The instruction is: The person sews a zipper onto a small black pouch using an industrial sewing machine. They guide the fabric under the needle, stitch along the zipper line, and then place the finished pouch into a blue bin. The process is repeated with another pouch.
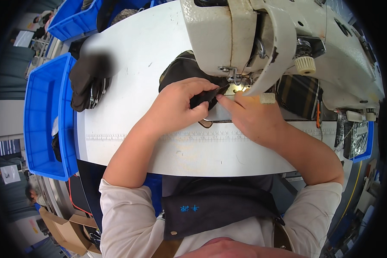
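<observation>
hands touch dark cloth; blue bin flanks white table.

Here's the white table, its curved top bearing the bulky sewing machine! Left of that machine, close by its needle, sits a dark zippered cloth; farther left, a dark heap with zips at the table's edge. Striped fabric lies under the machine's arm, and ruler markings run across in front of it!
</observation>
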The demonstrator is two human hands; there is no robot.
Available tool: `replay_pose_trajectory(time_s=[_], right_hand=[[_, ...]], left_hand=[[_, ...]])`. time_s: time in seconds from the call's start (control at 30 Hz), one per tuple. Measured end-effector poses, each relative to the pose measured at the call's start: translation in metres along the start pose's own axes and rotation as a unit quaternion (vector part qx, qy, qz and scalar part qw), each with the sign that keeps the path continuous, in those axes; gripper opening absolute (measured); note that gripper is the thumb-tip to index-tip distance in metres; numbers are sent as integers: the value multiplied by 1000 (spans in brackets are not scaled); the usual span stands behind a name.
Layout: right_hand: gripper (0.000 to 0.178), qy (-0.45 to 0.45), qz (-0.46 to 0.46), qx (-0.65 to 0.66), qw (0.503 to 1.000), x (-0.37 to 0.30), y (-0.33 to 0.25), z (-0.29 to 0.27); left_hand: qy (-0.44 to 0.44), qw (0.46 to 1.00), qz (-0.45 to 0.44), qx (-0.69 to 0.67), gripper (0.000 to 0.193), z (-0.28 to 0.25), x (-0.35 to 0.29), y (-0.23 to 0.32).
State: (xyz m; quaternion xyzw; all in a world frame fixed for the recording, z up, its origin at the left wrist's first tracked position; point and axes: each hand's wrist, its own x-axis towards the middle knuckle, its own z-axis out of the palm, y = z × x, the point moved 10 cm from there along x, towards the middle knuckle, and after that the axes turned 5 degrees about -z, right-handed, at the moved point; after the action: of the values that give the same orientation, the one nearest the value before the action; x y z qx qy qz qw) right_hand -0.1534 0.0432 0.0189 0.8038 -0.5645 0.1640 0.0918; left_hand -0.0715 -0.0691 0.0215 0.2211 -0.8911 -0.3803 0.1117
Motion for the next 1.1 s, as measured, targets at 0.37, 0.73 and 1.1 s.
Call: replay_pose_trajectory(time_s=[0.37, 0.73, 1.1], right_hand=[[27, 13, 12, 75, 997, 4, 1, -3], [43, -21, -18, 40, 999, -2, -6, 2], [41, -10, -27, 34, 999, -1, -8, -2]], left_hand=[[14, 990, 75, 115, 51, 12, -12, 34], [109, 943, 133, 286, 41, 24, -14, 38], [93, 920, 136, 354, 42, 32, -13, 35]])
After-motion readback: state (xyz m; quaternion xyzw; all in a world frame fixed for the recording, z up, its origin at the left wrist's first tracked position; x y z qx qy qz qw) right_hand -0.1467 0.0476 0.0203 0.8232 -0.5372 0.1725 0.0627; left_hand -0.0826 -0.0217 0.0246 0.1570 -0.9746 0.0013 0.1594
